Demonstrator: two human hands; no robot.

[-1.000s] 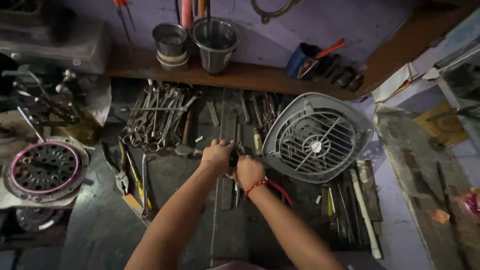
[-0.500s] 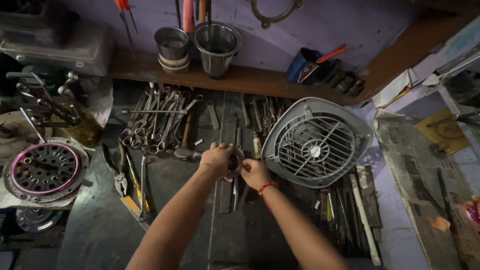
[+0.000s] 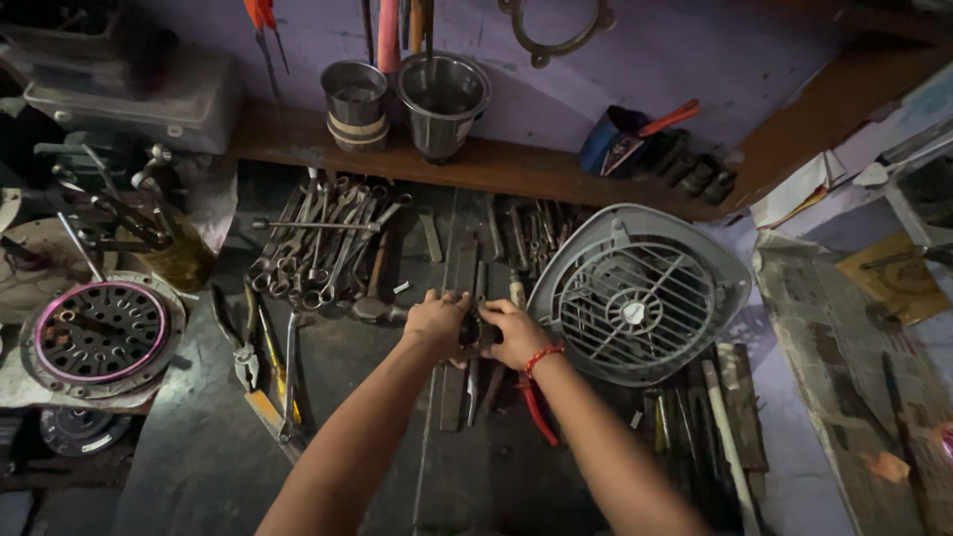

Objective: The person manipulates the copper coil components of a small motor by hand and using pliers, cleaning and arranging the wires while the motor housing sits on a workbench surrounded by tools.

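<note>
A small dark metal part (image 3: 476,331), its shape too shadowed to tell, is gripped between the left hand (image 3: 435,322) and the right hand (image 3: 515,334), which are pressed together over the middle of the greasy dark worktop (image 3: 199,457). A grey round-grilled plastic fan housing (image 3: 635,294) lies just right; steel spanners (image 3: 323,248) are heaped behind left.

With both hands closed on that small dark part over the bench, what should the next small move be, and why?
Probably lift the small dark part slightly clear: left hand and right hand meet on it directly above flat metal files, crowding the fingers.
</note>
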